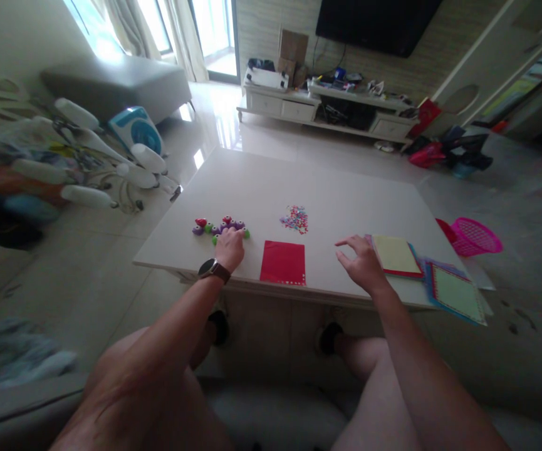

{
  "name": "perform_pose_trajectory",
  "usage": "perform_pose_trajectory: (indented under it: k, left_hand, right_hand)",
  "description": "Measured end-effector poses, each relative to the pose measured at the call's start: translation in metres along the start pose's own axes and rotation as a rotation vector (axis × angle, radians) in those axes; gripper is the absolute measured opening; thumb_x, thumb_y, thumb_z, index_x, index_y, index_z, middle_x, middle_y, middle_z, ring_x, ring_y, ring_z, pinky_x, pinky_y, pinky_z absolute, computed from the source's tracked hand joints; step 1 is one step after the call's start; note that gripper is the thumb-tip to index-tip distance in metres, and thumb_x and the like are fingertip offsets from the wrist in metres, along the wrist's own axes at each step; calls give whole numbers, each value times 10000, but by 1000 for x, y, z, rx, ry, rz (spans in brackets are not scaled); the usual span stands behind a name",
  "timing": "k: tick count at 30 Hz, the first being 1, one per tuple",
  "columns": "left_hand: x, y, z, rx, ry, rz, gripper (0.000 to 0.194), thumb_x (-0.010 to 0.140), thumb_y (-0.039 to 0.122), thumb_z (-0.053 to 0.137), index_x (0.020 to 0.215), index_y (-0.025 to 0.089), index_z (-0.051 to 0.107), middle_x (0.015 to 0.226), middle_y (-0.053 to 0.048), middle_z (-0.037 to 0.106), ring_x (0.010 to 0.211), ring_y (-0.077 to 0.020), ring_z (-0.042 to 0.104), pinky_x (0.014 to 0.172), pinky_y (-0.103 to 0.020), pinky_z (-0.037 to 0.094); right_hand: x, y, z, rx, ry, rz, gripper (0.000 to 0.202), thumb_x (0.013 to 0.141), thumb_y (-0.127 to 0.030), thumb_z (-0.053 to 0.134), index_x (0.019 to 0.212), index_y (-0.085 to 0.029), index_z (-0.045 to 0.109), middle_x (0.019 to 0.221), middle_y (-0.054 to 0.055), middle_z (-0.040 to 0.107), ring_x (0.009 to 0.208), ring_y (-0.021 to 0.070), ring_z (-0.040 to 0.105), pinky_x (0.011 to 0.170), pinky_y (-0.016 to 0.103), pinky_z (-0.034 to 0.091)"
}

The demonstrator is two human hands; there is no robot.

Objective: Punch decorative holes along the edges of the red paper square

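Observation:
On the white table (341, 194), my left hand (231, 248), wearing a watch (213, 269), reaches down among several small purple, green and red knobs that look like craft punches (199, 230). Its fingers are curled; their tips and anything in them are hidden. A square red sheet of paper (282, 260) lies by the near edge, with small holes along its lower border. Behind it is a heap of tiny coloured paper bits (296, 219). My right hand (359, 260) hovers right of the red sheet, thumb and forefinger apart, holding nothing, beside a stack of coloured paper (396, 254).
A second stack of coloured sheets (457, 293) overhangs the table's near right corner. A pink basket (475, 237) stands beyond the right edge. To the left is a lamp with white shades (87, 195). A low TV cabinet (275, 103) lines the far wall.

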State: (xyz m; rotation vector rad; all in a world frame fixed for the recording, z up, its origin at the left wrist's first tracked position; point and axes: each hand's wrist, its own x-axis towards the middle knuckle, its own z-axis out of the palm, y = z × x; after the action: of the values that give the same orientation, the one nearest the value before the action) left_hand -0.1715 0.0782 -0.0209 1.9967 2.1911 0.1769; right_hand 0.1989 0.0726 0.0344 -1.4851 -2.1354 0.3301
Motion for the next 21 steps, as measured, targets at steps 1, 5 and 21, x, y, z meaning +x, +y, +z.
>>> perform_pose_trajectory:
  k: [1, 5, 21]
  left_hand:
    - [1, -1, 1, 12, -3, -6, 466, 986, 96, 366, 1226, 179, 757, 1261, -157, 715, 1183, -320, 613, 995, -419, 512]
    - [8, -3, 4, 8, -15, -38, 473, 973, 80, 377, 1264, 178, 738, 1266, -156, 714, 1193, -314, 607, 1014, -403, 504]
    - [3, 50, 10, -407, 142, 103, 229, 941, 102, 621, 1137, 210, 667, 1066, -114, 765, 1064, -274, 693, 923, -379, 536]
  right_hand:
    - [1, 2, 2, -16, -11, 16, 145, 898, -227, 622, 995, -220, 730, 1104, 121, 747, 1137, 320, 643, 1046, 490, 470]
    - [5, 0, 12, -94, -101, 41, 159, 895, -177, 625, 997, -211, 743, 1145, 126, 743, 1184, 329, 617, 1001, 472, 453]
    - [8, -24, 43, -5, -223, -54, 155, 914, -109, 688, 1026, -207, 731, 1160, 102, 721, 1208, 284, 624, 1049, 456, 455]
